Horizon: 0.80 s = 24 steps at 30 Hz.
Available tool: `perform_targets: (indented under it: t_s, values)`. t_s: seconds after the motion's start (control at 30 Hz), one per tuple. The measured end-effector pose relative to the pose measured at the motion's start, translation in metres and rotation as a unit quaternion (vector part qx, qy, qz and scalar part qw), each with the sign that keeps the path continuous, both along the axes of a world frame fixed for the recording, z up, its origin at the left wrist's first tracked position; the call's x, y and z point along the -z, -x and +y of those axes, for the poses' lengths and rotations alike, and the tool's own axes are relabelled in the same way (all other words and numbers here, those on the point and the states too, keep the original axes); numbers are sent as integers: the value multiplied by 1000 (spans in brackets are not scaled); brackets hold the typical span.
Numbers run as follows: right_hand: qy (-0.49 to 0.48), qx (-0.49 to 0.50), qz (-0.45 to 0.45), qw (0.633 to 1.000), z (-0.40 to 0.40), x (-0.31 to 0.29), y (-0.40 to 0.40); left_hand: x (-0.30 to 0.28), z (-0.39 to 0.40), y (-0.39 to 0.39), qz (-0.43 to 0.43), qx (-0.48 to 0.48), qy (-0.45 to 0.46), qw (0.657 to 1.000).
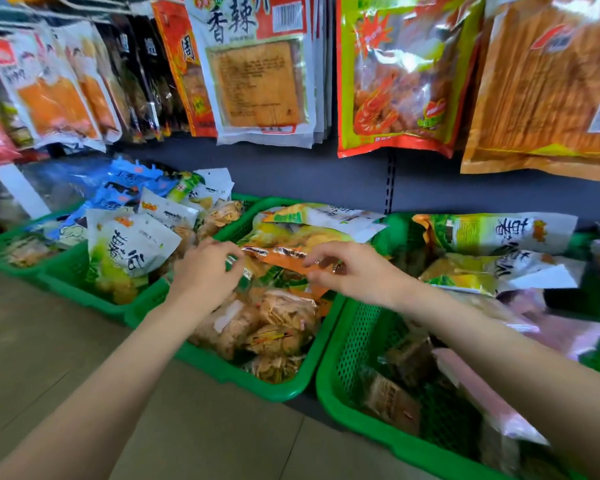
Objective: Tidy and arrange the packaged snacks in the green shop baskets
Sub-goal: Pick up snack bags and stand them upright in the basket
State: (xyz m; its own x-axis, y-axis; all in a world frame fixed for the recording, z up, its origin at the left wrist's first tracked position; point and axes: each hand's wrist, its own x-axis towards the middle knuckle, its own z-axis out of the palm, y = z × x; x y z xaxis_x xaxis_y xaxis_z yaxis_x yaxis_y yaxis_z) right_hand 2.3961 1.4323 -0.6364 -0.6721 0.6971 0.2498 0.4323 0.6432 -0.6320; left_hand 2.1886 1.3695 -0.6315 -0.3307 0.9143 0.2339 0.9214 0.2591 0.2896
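Several green shop baskets stand in a row on a low shelf. The middle basket (284,386) holds clear and orange-green snack packets. Both my hands are over it. My left hand (205,271) pinches the left end of an orange snack packet (281,259) that lies across the pile. My right hand (350,271) pinches the same packet's right end. The left basket (80,292) is piled with white and blue packets (132,244). The right basket (357,344) holds brown and pink packets, with green-white packets (492,233) behind.
Large snack bags (257,74) hang on hooks from the dark back wall above the baskets. A beige tiled floor (66,348) lies in front of the shelf. A further green basket (11,261) sits at the far left.
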Motion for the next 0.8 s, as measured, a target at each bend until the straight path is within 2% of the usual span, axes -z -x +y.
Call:
perform_targets:
  t_s: [0.13,0.23,0.3,0.33,0.4,0.47,0.53,0.57,0.67,0.73,0.8]
  values:
    - [-14,42,-42,998,7,-13,-66,-6,7,-54,-31,107,-13,994]
    - [-35,127,-113,985,17,-15,-138,0,24,-108,-40,204,-6,978]
    - [-56,166,-175,969,17,-14,-180,5,32,-144,-36,271,32,961]
    - [-40,167,-189,967,15,-12,-195,9,35,-160,-31,297,61,952]
    - [59,131,-199,969,8,-5,-212,21,39,-187,-24,341,122,932]
    - [143,73,-264,951,-2,5,-215,34,42,-204,-33,370,181,911]
    - [146,40,-309,939,-4,15,-214,45,47,-214,-21,381,219,898]
    - [141,37,-298,943,-4,16,-211,49,50,-216,-3,378,228,897]
    - [125,70,-212,967,9,22,-204,52,60,-215,35,326,221,918]
    - [89,80,-208,971,25,31,-200,52,66,-209,25,278,226,933]
    - [66,71,-235,967,39,43,-189,54,72,-204,28,264,243,933]
